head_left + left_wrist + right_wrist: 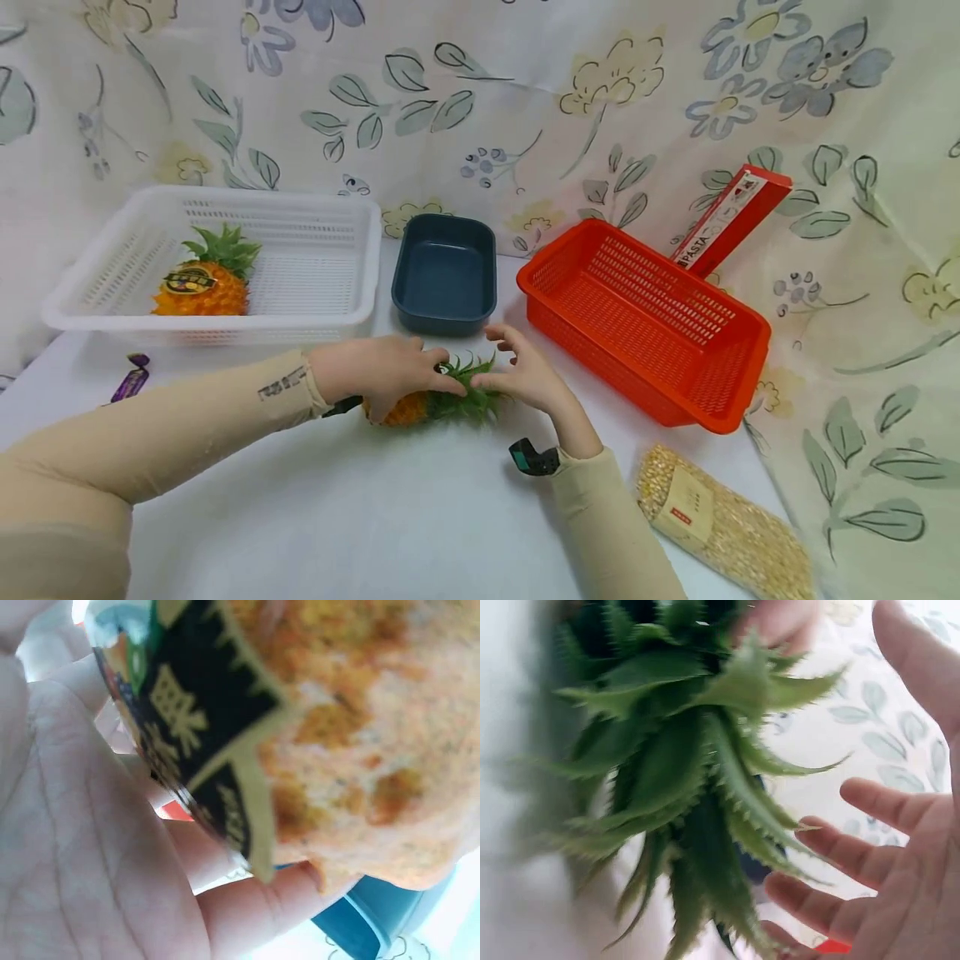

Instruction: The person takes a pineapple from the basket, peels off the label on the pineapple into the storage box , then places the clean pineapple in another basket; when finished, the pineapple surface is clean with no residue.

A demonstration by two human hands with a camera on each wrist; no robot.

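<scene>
A small orange pineapple lies on its side just above or on the table, its green crown pointing right. My left hand grips its body from the left and above. In the left wrist view the fingers pass behind the fruit, beside a black and gold label. My right hand is at the crown's right end with fingers spread and slightly bent. The right wrist view shows the spiny leaves in front of that palm, not gripped; a fingertip may touch a leaf.
A white basket holding another pineapple stands at back left. Behind my hands is a dark blue bin. A red basket with a pasta box behind it stands right. A grain bag and purple-wrapped candy lie nearby.
</scene>
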